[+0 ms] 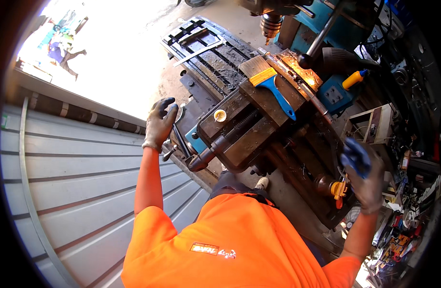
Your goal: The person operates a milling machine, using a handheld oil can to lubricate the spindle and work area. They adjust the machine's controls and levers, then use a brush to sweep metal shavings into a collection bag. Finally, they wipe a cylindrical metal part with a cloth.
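Observation:
My gloved left hand (160,117) is raised beside a black crank handle (182,144) on the machine, fingers apart and slightly bent, holding nothing. My gloved right hand (362,168), blurred, with blue on its fingers, is near a yellow fitting (337,190) at the machine's lower right; its grip is unclear. Between my hands, a wide blue-handled brush (278,96) lies on the dark machine slide (251,139), with a small round tin (220,115) to its left. Behind the brush are a metal bar (316,102) and a glowing-lit vise area (300,67) under the drill chuck (271,26).
The slotted worktable (215,62) carries chips and a flat metal strip. A black-knobbed lever (321,38) hangs at upper right. A corrugated metal door (81,187) borders my left; cluttered tools (398,240) fill the right. A person (62,55) is outside at upper left.

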`<action>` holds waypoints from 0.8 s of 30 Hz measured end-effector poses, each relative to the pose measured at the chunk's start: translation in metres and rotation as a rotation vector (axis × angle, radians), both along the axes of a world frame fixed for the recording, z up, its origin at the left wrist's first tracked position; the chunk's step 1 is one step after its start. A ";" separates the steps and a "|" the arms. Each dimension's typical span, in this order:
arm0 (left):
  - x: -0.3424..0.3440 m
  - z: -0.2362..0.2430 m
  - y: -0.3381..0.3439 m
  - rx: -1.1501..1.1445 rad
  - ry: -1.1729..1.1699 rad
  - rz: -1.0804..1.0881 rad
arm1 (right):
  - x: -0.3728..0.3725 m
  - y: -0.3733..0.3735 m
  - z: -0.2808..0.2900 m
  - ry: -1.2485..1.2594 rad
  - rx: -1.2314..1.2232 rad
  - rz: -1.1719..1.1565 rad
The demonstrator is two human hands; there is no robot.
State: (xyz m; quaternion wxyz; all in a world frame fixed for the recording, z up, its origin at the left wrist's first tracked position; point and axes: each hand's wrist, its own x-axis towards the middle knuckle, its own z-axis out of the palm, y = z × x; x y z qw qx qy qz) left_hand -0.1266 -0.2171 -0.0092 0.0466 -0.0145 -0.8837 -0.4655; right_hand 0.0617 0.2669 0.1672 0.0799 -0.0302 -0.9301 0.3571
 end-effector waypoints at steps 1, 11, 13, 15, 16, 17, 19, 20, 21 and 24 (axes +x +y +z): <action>-0.009 -0.017 -0.010 -0.042 0.007 0.008 | -0.038 -0.034 0.015 -0.045 0.239 0.168; -0.051 -0.072 -0.029 0.027 -0.583 -0.011 | -0.168 -0.119 -0.053 -0.286 0.703 0.067; -0.050 -0.081 -0.037 0.177 -0.680 0.013 | -0.179 -0.123 -0.050 -0.394 0.655 0.018; -0.045 -0.049 -0.028 0.147 -0.746 0.018 | -0.179 -0.127 -0.048 -0.343 0.605 -0.003; -0.043 -0.049 -0.029 0.129 -0.695 0.021 | -0.175 -0.126 -0.046 -0.308 0.544 0.001; -0.039 -0.049 -0.035 0.111 -0.649 0.039 | -0.174 -0.127 -0.044 -0.275 0.482 0.020; -0.030 -0.044 -0.043 0.059 -0.532 0.104 | -0.155 -0.128 -0.035 -0.330 0.325 -0.061; -0.024 -0.035 -0.046 0.099 -0.507 0.122 | -0.138 -0.125 -0.032 -0.315 0.211 -0.096; -0.022 -0.031 -0.046 0.144 -0.478 0.126 | -0.119 -0.121 -0.029 -0.295 0.103 -0.146; -0.009 -0.049 -0.071 0.064 -0.527 0.075 | -0.049 -0.118 -0.048 -0.055 -0.115 -0.215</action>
